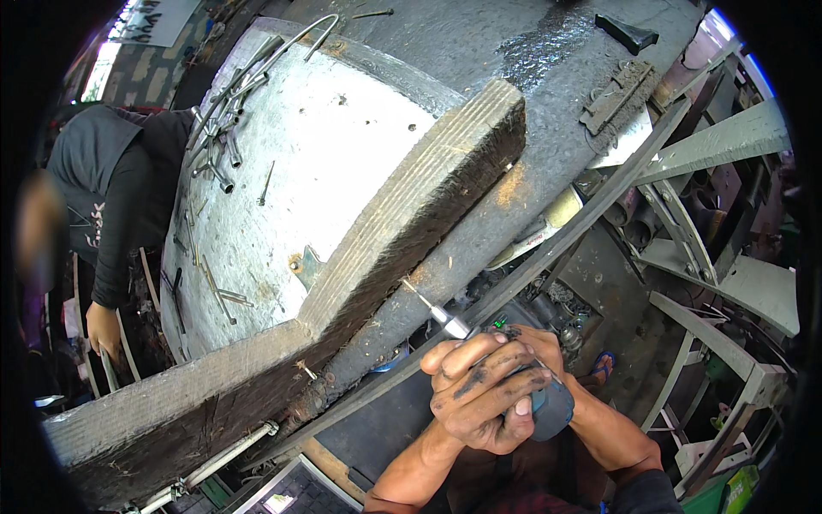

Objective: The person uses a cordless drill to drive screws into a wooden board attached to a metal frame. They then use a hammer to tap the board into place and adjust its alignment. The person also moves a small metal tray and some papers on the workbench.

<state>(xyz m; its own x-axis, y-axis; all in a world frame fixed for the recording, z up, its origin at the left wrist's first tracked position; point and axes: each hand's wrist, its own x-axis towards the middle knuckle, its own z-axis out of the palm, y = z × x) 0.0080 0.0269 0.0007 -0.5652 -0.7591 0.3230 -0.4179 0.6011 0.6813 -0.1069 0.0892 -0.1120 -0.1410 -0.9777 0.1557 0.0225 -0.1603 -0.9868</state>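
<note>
A power drill (pixel 552 409) with a teal-and-black body is held up in front of me, gripped by both hands. My left hand (pixel 479 385) wraps over its body, fingers smudged black. Behind it, my right hand (pixel 541 343) is closed around the drill too, partly hidden by the left. From the silver chuck (pixel 450 324) a thin bit (pixel 418 295) points up and left. Its tip is at the lower edge of a thick, angled wooden board (pixel 411 184); whether it touches, I cannot tell. Sawdust (pixel 511 187) lies beside the board.
Behind the board a pale metal sheet (pixel 342 137) carries bent rods and tubes (pixel 227 128) and loose nails. At left a person in a dark hooded top (pixel 120 171) bends down. Metal frames (pixel 719 137) stand at right. A black wedge-shaped piece (pixel 627 34) lies far back.
</note>
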